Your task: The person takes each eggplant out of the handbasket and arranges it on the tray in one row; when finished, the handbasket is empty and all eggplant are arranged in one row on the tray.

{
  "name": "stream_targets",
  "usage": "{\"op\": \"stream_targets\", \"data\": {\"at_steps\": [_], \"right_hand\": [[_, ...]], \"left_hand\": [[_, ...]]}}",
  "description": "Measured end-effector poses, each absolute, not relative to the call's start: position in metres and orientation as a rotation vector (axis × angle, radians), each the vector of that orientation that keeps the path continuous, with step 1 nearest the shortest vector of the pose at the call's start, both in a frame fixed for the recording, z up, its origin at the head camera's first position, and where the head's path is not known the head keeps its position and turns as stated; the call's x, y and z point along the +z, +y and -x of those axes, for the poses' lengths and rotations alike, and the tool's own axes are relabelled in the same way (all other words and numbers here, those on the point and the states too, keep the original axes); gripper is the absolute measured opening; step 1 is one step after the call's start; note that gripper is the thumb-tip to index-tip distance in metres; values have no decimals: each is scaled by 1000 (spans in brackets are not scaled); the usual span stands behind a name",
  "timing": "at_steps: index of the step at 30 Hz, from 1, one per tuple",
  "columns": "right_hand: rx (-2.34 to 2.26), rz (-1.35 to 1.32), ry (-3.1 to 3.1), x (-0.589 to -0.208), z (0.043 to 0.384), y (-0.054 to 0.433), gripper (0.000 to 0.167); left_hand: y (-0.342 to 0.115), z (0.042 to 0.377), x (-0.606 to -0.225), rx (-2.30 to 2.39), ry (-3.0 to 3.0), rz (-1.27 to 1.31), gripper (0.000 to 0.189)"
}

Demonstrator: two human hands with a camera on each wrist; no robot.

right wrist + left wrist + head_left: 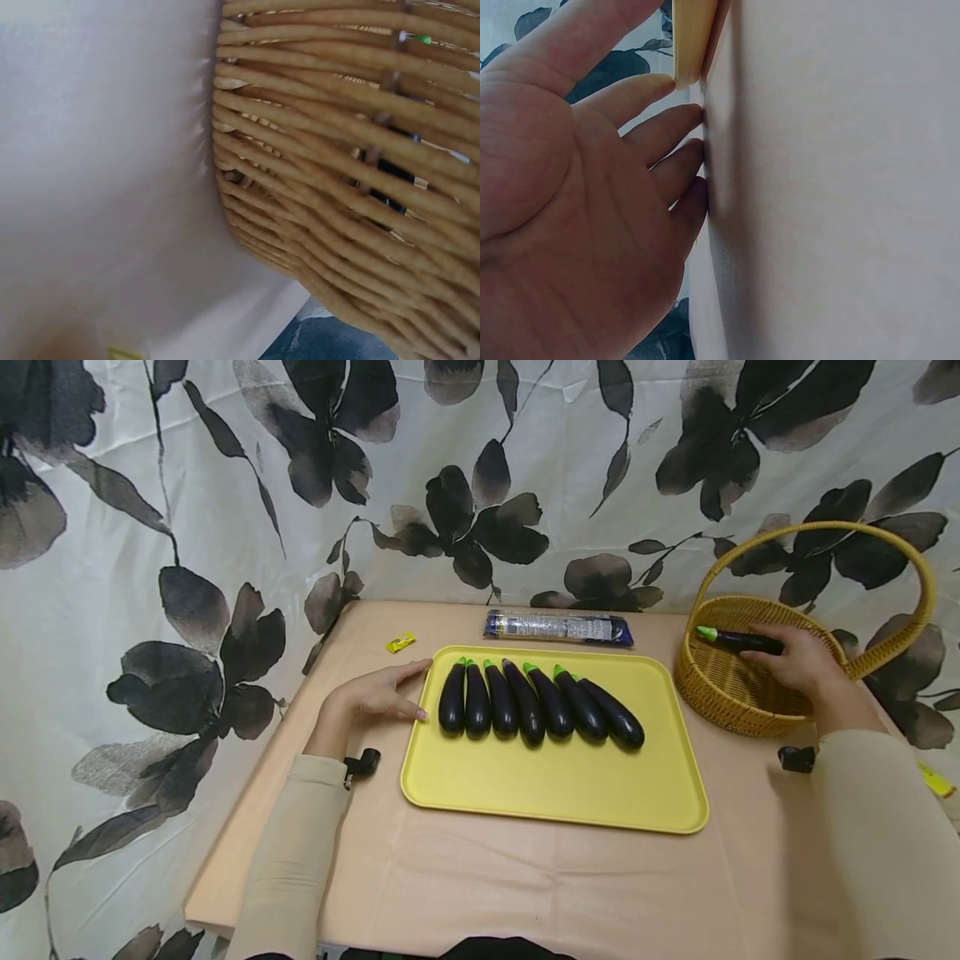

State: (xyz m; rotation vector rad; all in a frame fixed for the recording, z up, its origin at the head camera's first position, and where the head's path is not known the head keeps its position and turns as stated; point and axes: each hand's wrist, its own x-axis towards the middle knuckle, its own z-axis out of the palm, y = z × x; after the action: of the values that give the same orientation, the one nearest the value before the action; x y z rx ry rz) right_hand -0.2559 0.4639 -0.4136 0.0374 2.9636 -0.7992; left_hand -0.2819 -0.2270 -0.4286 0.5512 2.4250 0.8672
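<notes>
My right hand [798, 664] grips a dark purple eggplant [742, 642] with a green stem end, inside the mouth of a wicker basket [708, 697] at the right. In the right wrist view, the basket's woven side [322, 142] hides the hand, and bits of dark and green show through its gaps. A yellow tray [555, 789] bears several eggplants [529, 706], side by side in a row with stems toward the back. At the tray's left edge my left hand [378, 693] has its fingers extended, fingertips right at the rim; its palm [577, 210] shows in the left wrist view.
Behind the tray lies a long blue and silver packet [558, 628]. A small yellow wrapped piece [401, 642] sits at the back left. The basket's tall handle [817, 527] arches above it. Floral cloth [465, 527] hangs behind the table, and something yellow [936, 779] shows at the right edge.
</notes>
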Motion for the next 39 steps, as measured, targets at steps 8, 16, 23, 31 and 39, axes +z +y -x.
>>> {"op": "stream_targets", "data": {"at_steps": [8, 16, 23, 31, 39], "right_hand": [[-746, -15, 2902, -415, 260, 466, 80], [-525, -44, 3036, -416, 256, 463, 55], [-508, 96, 3003, -412, 260, 459, 45], [-615, 22, 2916, -410, 258, 456, 54], [-718, -64, 2826, -411, 257, 451, 57]], "left_hand": [[-227, 283, -432, 868, 2430, -524, 117], [-227, 283, -431, 856, 2436, -518, 118], [-228, 284, -431, 862, 2433, -513, 116], [-226, 283, -430, 877, 2429, -517, 116], [-227, 283, -432, 854, 2442, -510, 117]]}}
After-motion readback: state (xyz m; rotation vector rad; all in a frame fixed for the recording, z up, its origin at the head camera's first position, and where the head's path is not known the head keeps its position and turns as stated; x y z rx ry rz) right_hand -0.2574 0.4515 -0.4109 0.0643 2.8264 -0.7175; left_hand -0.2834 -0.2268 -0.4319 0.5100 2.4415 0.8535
